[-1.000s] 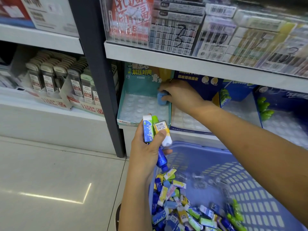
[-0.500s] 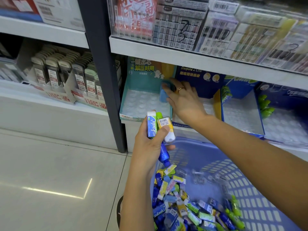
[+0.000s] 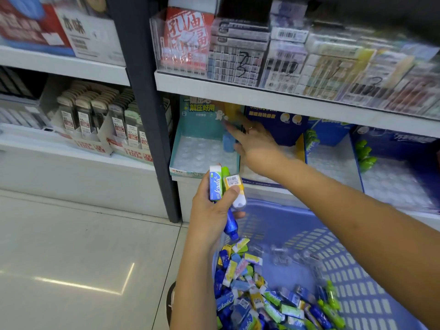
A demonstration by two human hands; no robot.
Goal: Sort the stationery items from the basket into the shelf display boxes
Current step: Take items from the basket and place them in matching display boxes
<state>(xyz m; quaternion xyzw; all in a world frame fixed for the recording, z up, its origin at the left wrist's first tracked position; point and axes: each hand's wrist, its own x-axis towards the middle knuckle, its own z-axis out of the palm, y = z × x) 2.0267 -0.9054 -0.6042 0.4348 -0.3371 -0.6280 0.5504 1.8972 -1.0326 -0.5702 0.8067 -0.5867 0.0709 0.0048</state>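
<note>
A teal display box [image 3: 202, 110] stands on the low shelf with one light-blue item [image 3: 228, 143] upright at its back right corner. My right hand [image 3: 256, 145] reaches in with fingers stretched out beside and over that item, not curled round it. My left hand [image 3: 209, 215] hovers over the basket and grips a bundle: a blue-sleeved eraser [image 3: 215, 183], a green one, a yellow one [image 3: 234, 186] and a small blue bottle [image 3: 231, 226] hanging below. The purple basket [image 3: 357, 270] holds several mixed erasers and bottles [image 3: 257, 294].
Right of the teal box stand blue display boxes [image 3: 281, 125] with clear blister trays; green bottles [image 3: 365, 153] sit in the far ones. A dark shelf upright [image 3: 147, 115] rises left of the teal box. Packaged goods fill the upper shelf [image 3: 238, 89]. Tiled floor [image 3: 71, 246] lies left.
My right hand let go of the light-blue item in the teal box and its fingers straightened. The left hand kept its bundle and barely moved.
</note>
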